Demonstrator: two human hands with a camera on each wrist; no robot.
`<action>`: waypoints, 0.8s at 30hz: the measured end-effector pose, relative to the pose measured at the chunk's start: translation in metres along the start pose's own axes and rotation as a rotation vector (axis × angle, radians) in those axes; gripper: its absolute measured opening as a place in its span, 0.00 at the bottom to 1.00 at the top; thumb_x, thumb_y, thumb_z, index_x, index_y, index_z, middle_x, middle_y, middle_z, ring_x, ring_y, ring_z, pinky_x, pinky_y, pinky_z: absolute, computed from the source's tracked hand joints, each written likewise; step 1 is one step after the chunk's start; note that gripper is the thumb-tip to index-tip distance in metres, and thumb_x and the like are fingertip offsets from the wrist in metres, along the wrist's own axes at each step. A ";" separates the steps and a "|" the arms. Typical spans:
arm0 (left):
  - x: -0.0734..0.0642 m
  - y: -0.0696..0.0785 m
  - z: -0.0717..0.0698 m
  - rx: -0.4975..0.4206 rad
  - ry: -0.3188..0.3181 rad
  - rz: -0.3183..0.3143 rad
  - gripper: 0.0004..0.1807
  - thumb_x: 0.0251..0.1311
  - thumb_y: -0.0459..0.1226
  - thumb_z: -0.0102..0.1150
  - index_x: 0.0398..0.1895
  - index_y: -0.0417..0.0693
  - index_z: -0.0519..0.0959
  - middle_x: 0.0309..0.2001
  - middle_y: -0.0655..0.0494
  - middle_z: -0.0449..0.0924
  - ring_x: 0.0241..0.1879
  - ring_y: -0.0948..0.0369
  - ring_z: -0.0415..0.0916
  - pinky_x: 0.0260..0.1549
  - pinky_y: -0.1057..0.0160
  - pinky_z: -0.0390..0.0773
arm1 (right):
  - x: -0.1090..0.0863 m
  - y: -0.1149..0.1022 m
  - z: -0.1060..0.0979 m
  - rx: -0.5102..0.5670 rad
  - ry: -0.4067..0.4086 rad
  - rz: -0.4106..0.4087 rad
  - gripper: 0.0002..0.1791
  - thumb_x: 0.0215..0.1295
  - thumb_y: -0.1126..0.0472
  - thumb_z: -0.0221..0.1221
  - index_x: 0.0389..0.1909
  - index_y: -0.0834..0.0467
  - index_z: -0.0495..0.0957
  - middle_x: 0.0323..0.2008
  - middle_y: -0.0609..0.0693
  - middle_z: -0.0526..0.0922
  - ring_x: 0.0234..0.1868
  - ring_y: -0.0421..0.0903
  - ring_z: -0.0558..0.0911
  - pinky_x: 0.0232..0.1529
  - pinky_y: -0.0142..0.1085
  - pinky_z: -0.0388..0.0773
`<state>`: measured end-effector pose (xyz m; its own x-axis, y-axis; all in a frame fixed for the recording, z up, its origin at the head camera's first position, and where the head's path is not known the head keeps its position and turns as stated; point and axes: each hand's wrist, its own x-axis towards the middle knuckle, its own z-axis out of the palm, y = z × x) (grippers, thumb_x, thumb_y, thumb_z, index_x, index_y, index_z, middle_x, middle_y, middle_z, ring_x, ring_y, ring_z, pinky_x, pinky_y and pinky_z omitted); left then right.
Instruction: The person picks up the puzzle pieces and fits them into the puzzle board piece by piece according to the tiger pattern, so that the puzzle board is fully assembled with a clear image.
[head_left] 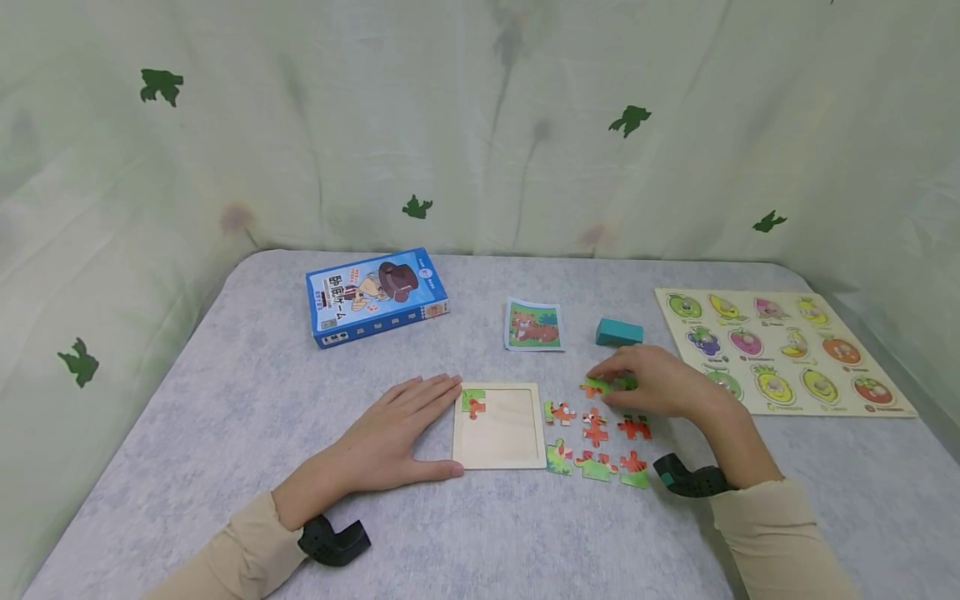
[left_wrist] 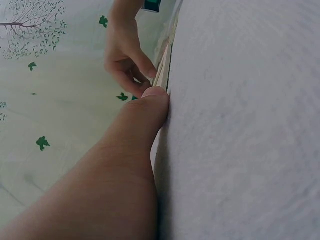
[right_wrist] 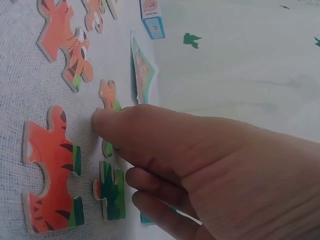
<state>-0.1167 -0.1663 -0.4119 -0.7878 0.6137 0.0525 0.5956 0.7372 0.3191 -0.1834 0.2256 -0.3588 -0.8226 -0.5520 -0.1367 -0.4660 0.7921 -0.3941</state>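
My left hand [head_left: 397,429] lies with fingers extended along the left side of a square wooden puzzle tray [head_left: 502,446], thumb at its lower left corner. One green-and-orange jigsaw piece [head_left: 474,402] sits in the tray's upper left corner. To the right of the tray, my right hand [head_left: 660,382] pinches an orange-and-green jigsaw piece [right_wrist: 108,90] between thumb and fingers, close over the table. A dark green piece [right_wrist: 114,192] lies beneath its curled fingers. Several other tiger pieces, including an orange striped one [right_wrist: 52,172], lie in rows between tray and hand.
Behind the tray lies a tiger picture card [head_left: 535,325], with a teal block [head_left: 619,332] to its right. A blue game box [head_left: 378,296] lies at the back left. At the right is a fruit puzzle board [head_left: 787,354]. A patterned curtain [head_left: 480,125] stands behind the table.
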 end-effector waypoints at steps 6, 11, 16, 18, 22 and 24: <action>0.000 0.000 0.000 -0.007 -0.007 -0.010 0.58 0.58 0.77 0.49 0.83 0.53 0.54 0.83 0.61 0.52 0.82 0.58 0.49 0.80 0.48 0.50 | 0.001 0.002 0.001 -0.004 0.000 0.012 0.17 0.64 0.58 0.70 0.54 0.52 0.88 0.50 0.46 0.87 0.47 0.43 0.80 0.47 0.40 0.82; -0.001 0.000 0.000 0.000 0.014 0.011 0.57 0.59 0.76 0.50 0.83 0.52 0.56 0.82 0.59 0.54 0.81 0.56 0.51 0.80 0.46 0.52 | 0.001 0.002 0.001 -0.012 0.003 -0.001 0.17 0.64 0.58 0.70 0.54 0.51 0.88 0.50 0.46 0.87 0.47 0.43 0.80 0.48 0.41 0.81; 0.000 0.000 -0.001 0.003 0.016 0.013 0.57 0.59 0.76 0.50 0.83 0.51 0.56 0.82 0.59 0.54 0.81 0.56 0.50 0.80 0.46 0.51 | 0.001 0.002 0.001 -0.004 0.002 0.002 0.17 0.64 0.59 0.69 0.54 0.50 0.88 0.50 0.45 0.87 0.46 0.43 0.79 0.47 0.40 0.81; 0.000 0.000 0.000 0.002 0.017 0.011 0.57 0.59 0.76 0.51 0.83 0.51 0.56 0.82 0.59 0.54 0.81 0.56 0.50 0.80 0.46 0.51 | 0.001 0.002 0.000 -0.001 0.003 0.004 0.17 0.64 0.59 0.69 0.54 0.50 0.88 0.50 0.45 0.87 0.46 0.43 0.79 0.46 0.40 0.81; 0.000 0.000 0.000 -0.002 0.020 0.008 0.58 0.59 0.76 0.52 0.83 0.51 0.56 0.82 0.59 0.54 0.81 0.56 0.51 0.80 0.46 0.52 | 0.001 0.002 0.000 -0.001 0.005 0.001 0.16 0.64 0.58 0.69 0.53 0.50 0.88 0.50 0.45 0.87 0.45 0.43 0.79 0.47 0.40 0.81; 0.000 0.000 0.000 -0.001 0.022 0.009 0.57 0.59 0.76 0.52 0.83 0.51 0.56 0.82 0.58 0.54 0.81 0.56 0.51 0.80 0.46 0.52 | 0.001 0.002 0.001 -0.002 0.008 -0.003 0.16 0.64 0.59 0.69 0.53 0.50 0.88 0.50 0.45 0.87 0.45 0.43 0.79 0.47 0.40 0.81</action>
<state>-0.1163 -0.1662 -0.4119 -0.7856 0.6140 0.0766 0.6026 0.7312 0.3198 -0.1846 0.2267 -0.3601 -0.8237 -0.5524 -0.1282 -0.4693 0.7909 -0.3928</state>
